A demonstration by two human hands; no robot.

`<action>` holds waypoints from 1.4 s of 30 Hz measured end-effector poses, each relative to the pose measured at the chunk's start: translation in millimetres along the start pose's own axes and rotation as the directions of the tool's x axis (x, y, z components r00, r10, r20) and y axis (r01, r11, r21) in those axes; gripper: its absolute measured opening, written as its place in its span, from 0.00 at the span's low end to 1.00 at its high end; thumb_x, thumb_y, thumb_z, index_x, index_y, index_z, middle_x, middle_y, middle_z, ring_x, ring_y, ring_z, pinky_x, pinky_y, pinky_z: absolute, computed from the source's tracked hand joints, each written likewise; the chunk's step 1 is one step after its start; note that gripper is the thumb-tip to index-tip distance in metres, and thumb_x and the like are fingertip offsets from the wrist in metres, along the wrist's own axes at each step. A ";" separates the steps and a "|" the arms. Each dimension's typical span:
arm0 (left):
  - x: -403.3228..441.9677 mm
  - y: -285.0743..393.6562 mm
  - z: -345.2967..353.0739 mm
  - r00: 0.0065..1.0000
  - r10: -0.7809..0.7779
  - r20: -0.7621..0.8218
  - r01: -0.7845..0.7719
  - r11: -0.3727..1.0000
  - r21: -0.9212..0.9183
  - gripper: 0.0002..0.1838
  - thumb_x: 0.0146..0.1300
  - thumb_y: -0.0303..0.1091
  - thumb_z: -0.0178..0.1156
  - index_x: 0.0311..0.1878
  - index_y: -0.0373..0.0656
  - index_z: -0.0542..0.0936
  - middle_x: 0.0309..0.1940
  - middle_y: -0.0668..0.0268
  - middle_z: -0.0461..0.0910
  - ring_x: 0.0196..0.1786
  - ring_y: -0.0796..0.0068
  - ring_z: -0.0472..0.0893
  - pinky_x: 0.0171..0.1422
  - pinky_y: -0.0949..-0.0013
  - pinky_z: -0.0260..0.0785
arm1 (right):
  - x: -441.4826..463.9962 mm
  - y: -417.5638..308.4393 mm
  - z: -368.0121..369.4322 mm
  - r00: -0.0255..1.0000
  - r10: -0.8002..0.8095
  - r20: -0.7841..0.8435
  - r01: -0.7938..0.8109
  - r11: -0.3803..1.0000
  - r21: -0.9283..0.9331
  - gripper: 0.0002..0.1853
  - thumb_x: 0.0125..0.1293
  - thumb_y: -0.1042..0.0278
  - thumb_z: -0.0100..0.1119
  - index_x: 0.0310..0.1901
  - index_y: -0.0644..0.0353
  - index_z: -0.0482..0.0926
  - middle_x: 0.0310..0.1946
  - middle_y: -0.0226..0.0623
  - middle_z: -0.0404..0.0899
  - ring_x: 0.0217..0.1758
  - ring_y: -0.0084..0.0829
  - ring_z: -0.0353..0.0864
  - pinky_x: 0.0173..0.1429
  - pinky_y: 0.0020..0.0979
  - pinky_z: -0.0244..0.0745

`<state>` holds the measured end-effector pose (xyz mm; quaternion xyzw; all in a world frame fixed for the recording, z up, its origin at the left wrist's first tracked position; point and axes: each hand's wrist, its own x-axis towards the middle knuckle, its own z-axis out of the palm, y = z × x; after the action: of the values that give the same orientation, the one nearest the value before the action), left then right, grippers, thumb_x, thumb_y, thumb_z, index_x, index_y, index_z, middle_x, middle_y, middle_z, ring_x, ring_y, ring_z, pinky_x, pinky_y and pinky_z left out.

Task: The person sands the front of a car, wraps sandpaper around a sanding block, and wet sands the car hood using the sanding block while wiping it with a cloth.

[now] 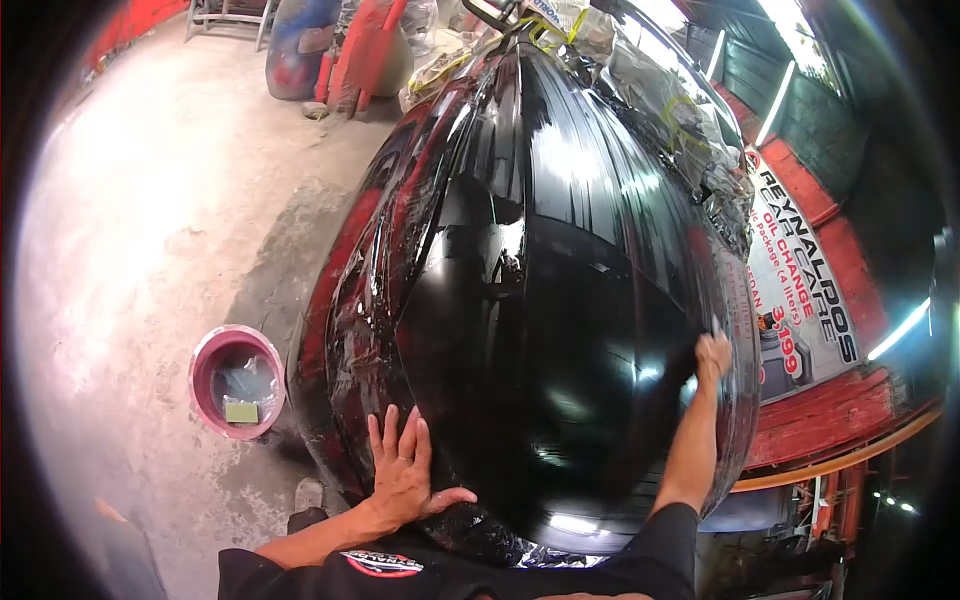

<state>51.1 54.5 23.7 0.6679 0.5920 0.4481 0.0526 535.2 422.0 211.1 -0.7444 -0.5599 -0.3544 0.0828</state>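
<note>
A glossy black car body (580, 350) fills the middle of the view, with bright reflections across its curved panel. My left hand (400, 470) lies flat with fingers spread at the near left edge, on the clear plastic film (365, 370) that covers the car's side. On the far right of the panel, my right hand (713, 355) is closed and somewhat blurred, with the arm stretched out. Something small and pale shows at its fingers, too blurred to name.
A pink bucket (205, 400) of water stands on the concrete floor (150, 250) at left, with a yellow-green block (241, 412) in it. A printed banner (800, 270) is along the right side. Crumpled plastic (690, 130) and a dark drum (295, 50) are farther back.
</note>
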 end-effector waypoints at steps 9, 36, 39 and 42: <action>1.3 1.4 -3.0 1.000 -0.010 -0.006 0.010 0.999 -0.042 0.71 0.48 0.79 0.62 0.78 0.28 0.47 0.77 0.42 0.52 0.79 0.31 0.47 0.77 0.26 0.32 | -93.4 -400.1 -249.6 0.723 -0.593 -0.353 0.686 0.558 0.467 0.10 0.58 0.65 0.58 0.40 0.56 0.82 0.38 0.38 0.82 0.47 0.40 0.79 0.49 0.42 0.73; 2.0 4.1 -10.4 0.997 -0.034 -0.065 0.030 0.998 -0.062 0.64 0.54 0.76 0.60 0.78 0.31 0.51 0.78 0.48 0.53 0.81 0.40 0.46 0.81 0.34 0.30 | -112.2 -408.2 -259.7 0.613 -0.762 -0.212 0.719 0.425 0.550 0.18 0.58 0.70 0.54 0.51 0.48 0.83 0.51 0.36 0.84 0.58 0.47 0.81 0.59 0.53 0.73; -3.2 1.6 -24.1 0.995 -0.059 -0.082 0.046 0.988 -0.149 0.50 0.59 0.64 0.65 0.75 0.39 0.62 0.76 0.49 0.57 0.80 0.45 0.52 0.81 0.38 0.37 | -186.1 -360.1 -285.3 0.479 -0.810 -0.338 0.805 0.251 0.538 0.18 0.60 0.73 0.53 0.48 0.44 0.85 0.49 0.32 0.84 0.51 0.45 0.80 0.56 0.51 0.74; -31.9 -16.4 -45.9 0.982 -0.138 -0.125 0.109 0.971 -0.212 0.42 0.62 0.57 0.65 0.73 0.42 0.67 0.75 0.49 0.59 0.79 0.46 0.55 0.81 0.39 0.40 | -260.2 -310.9 -298.3 0.392 -0.799 -0.457 0.887 0.196 0.417 0.18 0.54 0.73 0.57 0.47 0.45 0.82 0.47 0.24 0.79 0.53 0.36 0.76 0.56 0.41 0.69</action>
<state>11.8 11.5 24.0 0.5878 0.5856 0.5477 0.1072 96.4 177.0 184.0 -0.2160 -0.9462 -0.1908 0.1469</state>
